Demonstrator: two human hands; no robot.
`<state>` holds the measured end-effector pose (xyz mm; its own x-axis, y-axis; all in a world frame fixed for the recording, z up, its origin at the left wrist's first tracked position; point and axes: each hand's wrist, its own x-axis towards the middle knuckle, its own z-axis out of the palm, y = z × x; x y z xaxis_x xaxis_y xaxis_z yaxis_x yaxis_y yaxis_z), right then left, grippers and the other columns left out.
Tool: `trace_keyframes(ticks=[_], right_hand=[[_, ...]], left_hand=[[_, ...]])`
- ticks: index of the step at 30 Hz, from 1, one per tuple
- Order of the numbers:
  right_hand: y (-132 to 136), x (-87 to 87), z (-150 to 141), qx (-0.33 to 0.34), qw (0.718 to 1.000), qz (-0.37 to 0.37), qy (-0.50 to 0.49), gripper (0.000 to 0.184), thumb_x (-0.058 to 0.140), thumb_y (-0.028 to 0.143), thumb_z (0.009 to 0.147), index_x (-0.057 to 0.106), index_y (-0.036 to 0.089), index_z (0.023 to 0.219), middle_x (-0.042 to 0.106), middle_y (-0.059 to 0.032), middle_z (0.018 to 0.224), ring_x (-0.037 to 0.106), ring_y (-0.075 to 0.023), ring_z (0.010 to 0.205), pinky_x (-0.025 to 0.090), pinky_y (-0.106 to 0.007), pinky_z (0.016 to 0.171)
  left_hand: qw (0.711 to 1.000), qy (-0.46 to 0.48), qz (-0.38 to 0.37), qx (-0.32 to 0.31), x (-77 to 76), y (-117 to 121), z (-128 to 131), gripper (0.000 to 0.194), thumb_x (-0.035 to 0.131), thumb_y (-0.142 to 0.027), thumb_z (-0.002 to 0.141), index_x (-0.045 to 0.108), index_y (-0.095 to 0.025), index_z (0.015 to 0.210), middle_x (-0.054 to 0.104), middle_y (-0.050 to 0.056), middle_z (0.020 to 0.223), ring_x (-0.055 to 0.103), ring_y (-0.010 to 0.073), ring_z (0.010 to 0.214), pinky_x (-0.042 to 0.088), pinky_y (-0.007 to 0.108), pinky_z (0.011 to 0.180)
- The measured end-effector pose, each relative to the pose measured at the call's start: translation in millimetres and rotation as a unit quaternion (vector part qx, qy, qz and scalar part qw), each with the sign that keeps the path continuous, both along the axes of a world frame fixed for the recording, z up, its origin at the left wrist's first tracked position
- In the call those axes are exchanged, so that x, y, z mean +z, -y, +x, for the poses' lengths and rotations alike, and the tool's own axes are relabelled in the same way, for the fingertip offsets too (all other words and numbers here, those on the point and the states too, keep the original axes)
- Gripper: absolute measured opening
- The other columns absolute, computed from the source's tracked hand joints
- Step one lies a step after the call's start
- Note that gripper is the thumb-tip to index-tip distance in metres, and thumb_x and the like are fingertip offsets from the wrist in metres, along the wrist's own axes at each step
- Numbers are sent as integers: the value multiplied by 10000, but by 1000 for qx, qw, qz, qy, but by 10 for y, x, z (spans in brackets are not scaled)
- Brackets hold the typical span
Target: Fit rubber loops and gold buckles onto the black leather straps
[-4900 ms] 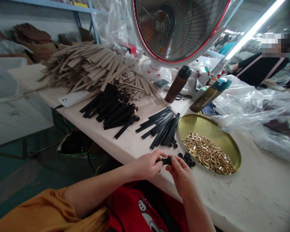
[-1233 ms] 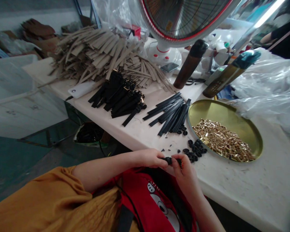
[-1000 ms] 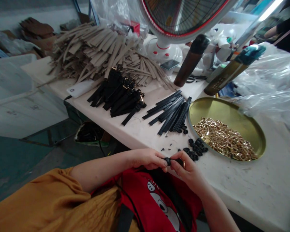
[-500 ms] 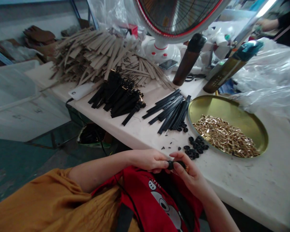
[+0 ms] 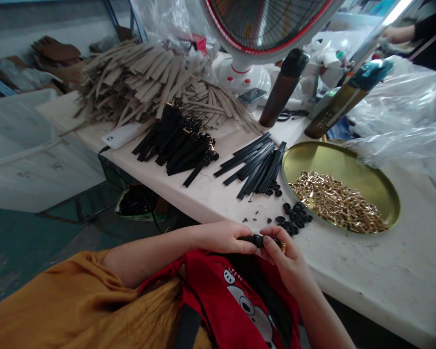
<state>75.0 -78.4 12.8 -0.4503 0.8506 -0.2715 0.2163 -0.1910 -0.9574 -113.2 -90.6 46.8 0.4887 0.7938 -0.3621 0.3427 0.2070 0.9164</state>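
Just off the table's front edge, a black strap (image 5: 256, 240) with a gold buckle at its right end is held between both hands. My left hand (image 5: 229, 237) pinches its left part between thumb and fingers. My right hand (image 5: 281, 246) is closed around the buckle end, which it partly hides. Small black rings (image 5: 296, 218) lie in a loose cluster beyond my right hand. Flat black strips (image 5: 256, 165) are fanned out farther back. To their left is a pile of black straps (image 5: 183, 140) with gold buckles.
A round gold tray (image 5: 388, 194) holds many gold buckles (image 5: 337, 201). Grey-brown strips (image 5: 131, 82) are heaped at the back left. A fan (image 5: 243, 77), two bottles, a phone (image 5: 252, 95) and plastic bags (image 5: 403, 106) stand or lie behind. Another person's arm (image 5: 401, 34) shows at top right.
Both hands have shifted slightly on the strap. More of the strap shows between them, and the left thumb now lies lower along it.
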Motion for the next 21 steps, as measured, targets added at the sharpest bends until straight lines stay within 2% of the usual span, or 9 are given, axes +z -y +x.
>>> trace_keyframes(ticks=[3, 6, 9, 11, 13, 15, 17, 19, 21], right_hand=[[13, -52, -50, -46, 998, -44, -27, 246, 537, 440, 782, 492, 204, 833, 459, 52, 510, 404, -88, 448, 304, -191, 406], [13, -78, -74, -71, 996, -45, -16, 261, 555, 447, 765, 494, 199, 817, 467, 49, 513, 417, -92, 457, 315, -195, 415], [-27, -66, -58, -35, 999, -41, -3, 259, 561, 445, 767, 496, 199, 817, 485, 43, 548, 429, -92, 491, 319, -192, 439], [-65, -51, -36, -1, 997, -70, -24, 255, 551, 443, 780, 487, 199, 821, 470, 50, 542, 399, -82, 477, 291, -186, 433], [-95, -46, -20, 23, 993, -106, -51, 251, 530, 442, 796, 475, 199, 825, 450, 58, 525, 355, -72, 449, 257, -184, 420], [-109, -53, -18, 37, 992, -112, -54, 239, 512, 436, 809, 470, 201, 831, 448, 58, 527, 351, -73, 448, 254, -187, 422], [-106, -63, -27, 41, 997, -69, -17, 223, 506, 423, 815, 476, 202, 827, 474, 44, 566, 403, -87, 496, 301, -196, 455], [-91, -71, -41, 39, 999, 6, 37, 209, 501, 410, 817, 486, 201, 809, 502, 24, 627, 457, -109, 574, 361, -219, 521], [-70, -73, -47, 40, 994, 63, 74, 202, 484, 400, 824, 490, 199, 798, 512, 12, 662, 479, -125, 617, 391, -241, 571]], left_hand=[[998, -36, 41, -18, -69, 0, 30, 232, 520, -316, 778, 631, -136, 873, 562, -14, 700, 472, 105, 650, 347, 184, 604], [999, -34, 24, -13, -141, -6, 40, 239, 517, -319, 770, 624, -127, 863, 546, -15, 694, 464, 104, 651, 339, 182, 594], [997, 51, -53, -27, -158, -20, 8, 259, 506, -334, 773, 610, -130, 897, 497, -31, 670, 430, 85, 618, 326, 178, 572], [991, 89, -92, -40, -149, -30, -20, 268, 475, -334, 789, 600, -125, 901, 439, -42, 625, 385, 74, 570, 299, 180, 534], [989, 95, -105, -39, -156, -35, -35, 263, 460, -325, 795, 599, -118, 880, 403, -48, 595, 353, 70, 541, 279, 184, 514], [990, 91, -100, -27, -197, -35, -27, 253, 471, -324, 786, 606, -119, 846, 428, -46, 598, 369, 71, 551, 294, 185, 532], [994, 79, -79, -15, -257, -33, -3, 237, 491, -323, 776, 616, -125, 813, 497, -37, 646, 423, 79, 603, 331, 184, 589], [997, 56, -58, -7, -300, -32, 20, 212, 504, -307, 769, 619, -130, 790, 548, -30, 698, 469, 90, 661, 353, 183, 638], [998, 37, -49, -7, -298, -35, 24, 183, 519, -284, 762, 615, -129, 777, 567, -27, 717, 489, 94, 685, 361, 179, 651]])
